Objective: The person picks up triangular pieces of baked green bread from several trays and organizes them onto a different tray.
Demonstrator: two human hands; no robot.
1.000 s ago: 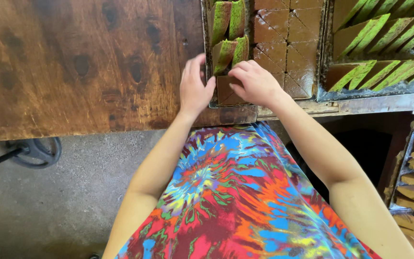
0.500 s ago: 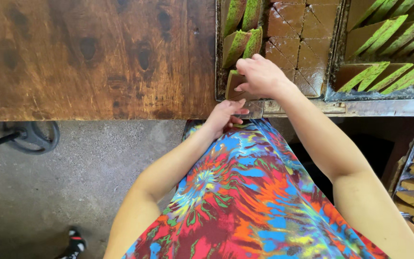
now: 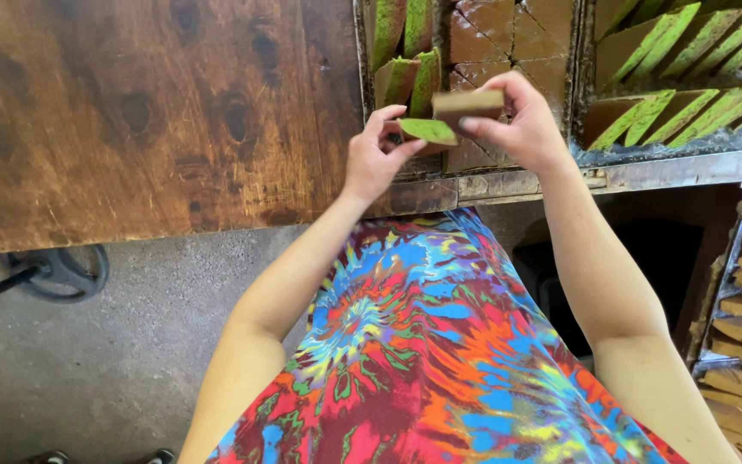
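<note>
Over the near tray (image 3: 508, 182) | we see left hand (image 3: 375, 159) pinching a green-topped slab (image 3: 429, 131) | right hand (image 3: 517, 125) gripping a brown block (image 3: 467, 105), touching the slab | both lifted just above the tray's cut brown squares (image 3: 508, 34) | green-edged slices (image 3: 405, 51) upright behind | wooden table (image 3: 130, 112) to the left

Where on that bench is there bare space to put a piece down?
The wide wooden tabletop left of the middle tray is bare. It is crowded to the right: that tray holds green-topped slabs and cut brown squares, and the right tray is packed. Both hands, left hand and right hand, hold pieces above the tray's near edge.
</note>
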